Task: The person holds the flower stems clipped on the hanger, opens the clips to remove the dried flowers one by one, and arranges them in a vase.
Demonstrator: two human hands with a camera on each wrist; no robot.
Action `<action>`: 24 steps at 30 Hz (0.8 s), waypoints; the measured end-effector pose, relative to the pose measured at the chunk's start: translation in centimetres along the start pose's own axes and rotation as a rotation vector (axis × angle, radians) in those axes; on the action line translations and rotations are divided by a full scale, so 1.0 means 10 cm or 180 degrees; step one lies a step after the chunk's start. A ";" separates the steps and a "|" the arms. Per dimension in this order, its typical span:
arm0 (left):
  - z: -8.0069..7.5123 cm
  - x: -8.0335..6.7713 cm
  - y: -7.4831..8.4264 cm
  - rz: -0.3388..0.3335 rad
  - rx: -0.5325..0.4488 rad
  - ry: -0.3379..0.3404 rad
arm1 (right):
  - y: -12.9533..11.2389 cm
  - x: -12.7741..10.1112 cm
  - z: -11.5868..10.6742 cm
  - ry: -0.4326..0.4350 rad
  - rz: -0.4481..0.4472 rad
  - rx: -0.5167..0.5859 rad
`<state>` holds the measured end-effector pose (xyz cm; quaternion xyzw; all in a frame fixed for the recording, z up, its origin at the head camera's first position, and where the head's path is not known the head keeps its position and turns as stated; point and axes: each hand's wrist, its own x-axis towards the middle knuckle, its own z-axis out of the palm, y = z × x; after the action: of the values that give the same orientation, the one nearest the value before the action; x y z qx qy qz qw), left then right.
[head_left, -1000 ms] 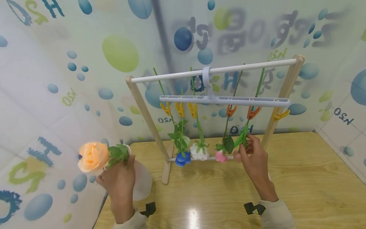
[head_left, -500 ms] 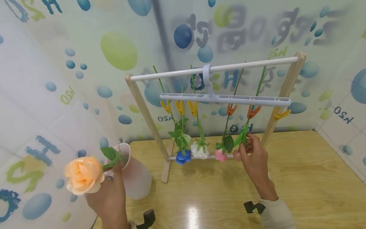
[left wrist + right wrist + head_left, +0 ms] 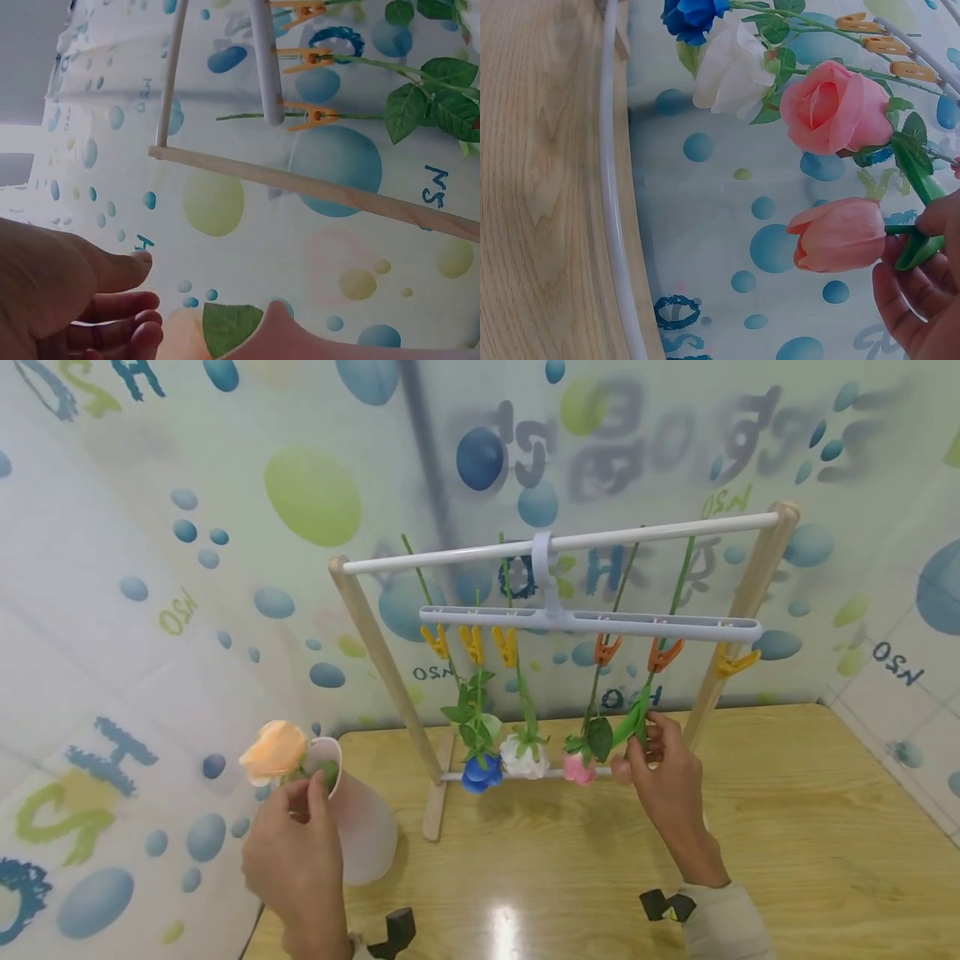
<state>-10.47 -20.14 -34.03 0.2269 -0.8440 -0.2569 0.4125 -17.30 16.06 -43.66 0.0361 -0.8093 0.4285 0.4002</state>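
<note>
A peach rose leans out of a tall white-pink vase at the left. My left hand is beside the flower and the rim, fingers loosely bent; in the left wrist view nothing shows between thumb and fingers. At the right, my right hand pinches the green stem and leaf of a pink tulip, which hangs head down from an orange clothespin. Next to the tulip hangs a pink rose. A white rose and a blue rose hang from yellow clothespins further left.
A pale hanger with clothespins hooks over the white top bar of a wooden rack. One yellow clothespin at its right end holds no flower. The wooden table meets a patterned curtain behind.
My left hand and the peach rose first shifted left and toward me, then back up toward the vase rim, the rose now tilting higher. My right hand stays on the tulip.
</note>
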 end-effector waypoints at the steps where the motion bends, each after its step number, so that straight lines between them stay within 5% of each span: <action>1: 0.01 0.00 0.03 0.0081 -0.0051 0.0052 | 0.00 0.00 0.00 0.0001 -0.0002 -0.0003; 6: 0.10 -0.05 0.20 0.0673 -0.0351 0.0194 | 0.00 0.00 0.00 -0.0013 -0.0003 -0.0004; 11: 0.24 -0.16 0.44 0.1286 -0.0570 0.0024 | 0.01 -0.01 0.01 0.0041 0.0013 -0.0011; 24: 0.56 -0.31 1.04 0.2040 -0.0862 -0.0384 | -0.03 -0.02 0.03 0.0088 -0.0069 0.0017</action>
<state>-15.04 -8.98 -32.31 -0.1219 -0.8535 -0.2370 0.4479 -17.28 15.62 -43.69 0.0399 -0.8021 0.4268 0.4158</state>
